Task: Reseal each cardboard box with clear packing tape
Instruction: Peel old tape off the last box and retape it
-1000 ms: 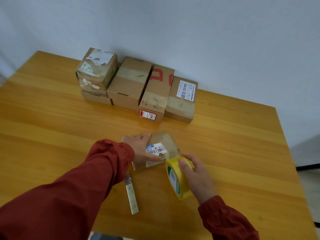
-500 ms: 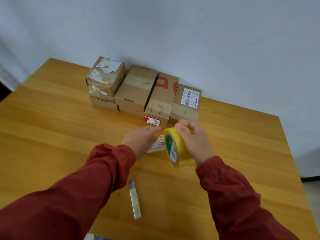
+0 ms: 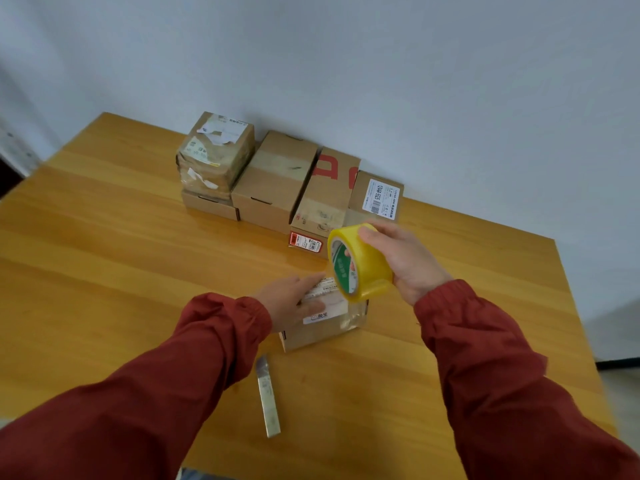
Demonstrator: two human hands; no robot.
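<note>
Wooden table (image 3: 138, 271) | box (image 3: 323, 332) under left hand (image 3: 287, 303) (flat) | tape (image 3: 363, 268) in right hand (image 3: 407, 263)

The far right box (image 3: 356, 202) carries a white label (image 3: 381, 199) with a barcode and a number, perhaps ending 5525. Its left neighbour (image 3: 329, 199) shows large red strokes (image 3: 334, 172), unreadable.

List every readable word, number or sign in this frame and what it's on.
Nothing reads surely.
White label on right box: barcode and big digits, blurred.
Red marks on middle box: cut off, no word.
Red sticker on its front: too small.
Tape roll green label: blurred.
Near box labels: blurred.
</note>
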